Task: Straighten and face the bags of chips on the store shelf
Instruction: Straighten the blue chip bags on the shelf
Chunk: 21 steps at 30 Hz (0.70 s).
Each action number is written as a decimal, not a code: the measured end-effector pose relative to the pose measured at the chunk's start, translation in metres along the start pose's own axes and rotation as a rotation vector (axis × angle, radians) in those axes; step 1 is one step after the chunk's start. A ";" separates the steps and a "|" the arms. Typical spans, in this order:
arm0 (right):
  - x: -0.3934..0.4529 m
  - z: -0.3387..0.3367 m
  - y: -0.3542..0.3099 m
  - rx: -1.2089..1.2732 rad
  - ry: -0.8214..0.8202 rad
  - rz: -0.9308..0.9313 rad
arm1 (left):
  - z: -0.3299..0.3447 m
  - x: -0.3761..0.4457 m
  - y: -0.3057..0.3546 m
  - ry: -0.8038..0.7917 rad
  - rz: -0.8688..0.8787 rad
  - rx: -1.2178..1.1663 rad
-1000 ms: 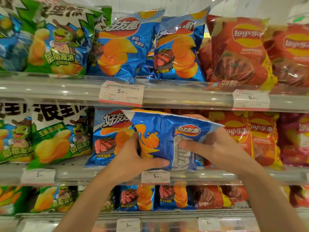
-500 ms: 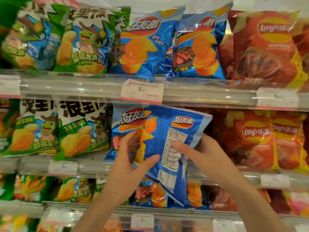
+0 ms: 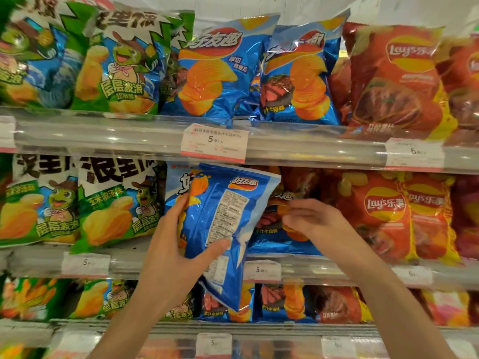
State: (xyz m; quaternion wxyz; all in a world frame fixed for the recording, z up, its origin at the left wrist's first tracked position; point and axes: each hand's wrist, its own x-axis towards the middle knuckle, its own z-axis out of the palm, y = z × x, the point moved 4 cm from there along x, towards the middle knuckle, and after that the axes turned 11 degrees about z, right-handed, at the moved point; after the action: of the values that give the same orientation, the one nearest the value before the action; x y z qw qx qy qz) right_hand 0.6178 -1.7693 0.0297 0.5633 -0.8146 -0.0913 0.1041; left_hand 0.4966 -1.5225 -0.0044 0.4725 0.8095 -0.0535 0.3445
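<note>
Blue chip bag shows its back, pinched in left hand; flip it label-out while right hand, fingers loosely curled, steadies the shelved bag beyond them.

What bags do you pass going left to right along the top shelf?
Green frog bag → blue bag → second blue bag with steak → red Lay's bag.

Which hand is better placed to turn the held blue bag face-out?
Left. The left hand already grips the blue bag, whose printed back faces out. The right hand is off it, at the shelved blue bag behind.
</note>
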 end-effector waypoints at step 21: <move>0.088 0.024 0.009 0.012 0.337 -0.171 | -0.030 0.014 -0.011 0.058 -0.003 0.293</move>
State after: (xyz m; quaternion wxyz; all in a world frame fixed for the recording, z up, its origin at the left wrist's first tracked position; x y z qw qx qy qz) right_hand 0.6959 -1.7280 0.0074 0.5822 -0.8064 -0.0642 -0.0814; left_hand 0.4969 -1.4888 0.0055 0.3512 0.8596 0.0122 0.3710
